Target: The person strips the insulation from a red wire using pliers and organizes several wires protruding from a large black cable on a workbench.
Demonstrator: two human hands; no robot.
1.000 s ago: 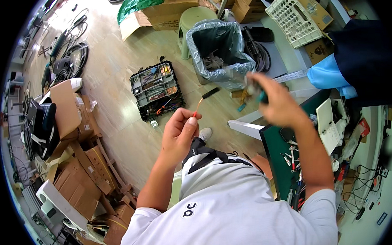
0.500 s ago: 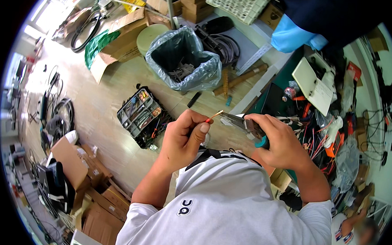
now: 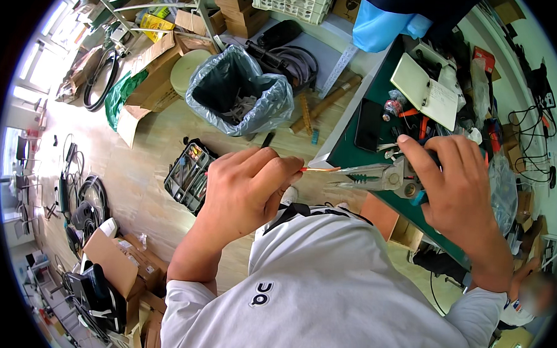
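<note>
- Brown cardboard box [image 3: 110, 250], flap raised, sits on the floor at the far left, well apart from the hands.
- Left hand [image 3: 245, 185] is closed in a pinch, fingertips bearing on a thin wire; the palm side is turned away, so I cannot tell how much wire lies inside.
- Next to those fingertips, the wire [image 3: 321, 169] runs rightward, red at the pinch and orange to copper-coloured beyond. It lies between the hands, in front of the shirt. It should weigh almost nothing, bend readily and perhaps hold a kink; bare strands, if such they are, could fray or nick. The red part looks the better place to hold, close to the exposed length for steadiness.
- Long-nosed pliers [image 3: 391, 177] reach in from the right, jaws parted, upper tip at the wire's free end; whether metal touches wire I cannot tell. They look stiff and much heavier than the wire, so a light squeeze would probably suffice, with the hold well back on the handles.
- Right hand [image 3: 461, 188] holds the pliers near their teal handle, index finger extended; how firmly the palm grips is hidden.
- Green bench top [image 3: 353, 140] lies beyond, with an open notebook [image 3: 440, 103] on it.
</note>
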